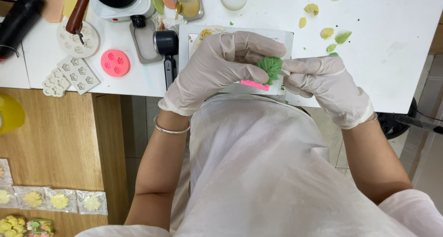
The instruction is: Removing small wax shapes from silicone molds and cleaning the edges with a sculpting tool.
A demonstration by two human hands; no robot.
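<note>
Green and ridged, a small leaf-shaped moulded piece (270, 67) sits pinched between two gloved hands just above the near edge of the white worktop (392, 38). The left hand (217, 66) curls over it, fingertips closed on its left side; the right hand (325, 82) grips its right edge with thumb and forefinger, and a thin pale sliver shows at that pinch, too small to identify. Both hands are clenched on the piece, not resting on the surface.

Working such a soft casting well seems to call for light, even pressure near the rim, so the ridges are not flattened, and for keeping it over the worktop so crumbs fall there.

Beneath the hands lies a white rectangular sheet (240, 34) with a bright pink strip (254, 85) along its near edge. To the left are a round pink mould (115, 62) with flower cavities, a round pale mould (78, 39) and two pale rectangular moulds (78, 72). Finished yellow and green leaf pieces (327, 32) are scattered on the right of the worktop.

On the wooden surface (55, 135) at lower left, clear square packets (60, 201) lie in a row, each holding a pale yellow flower shape; below them, small clusters of yellow and pink flowers show at the picture's edge. Any labels there are too small to make out.
</note>
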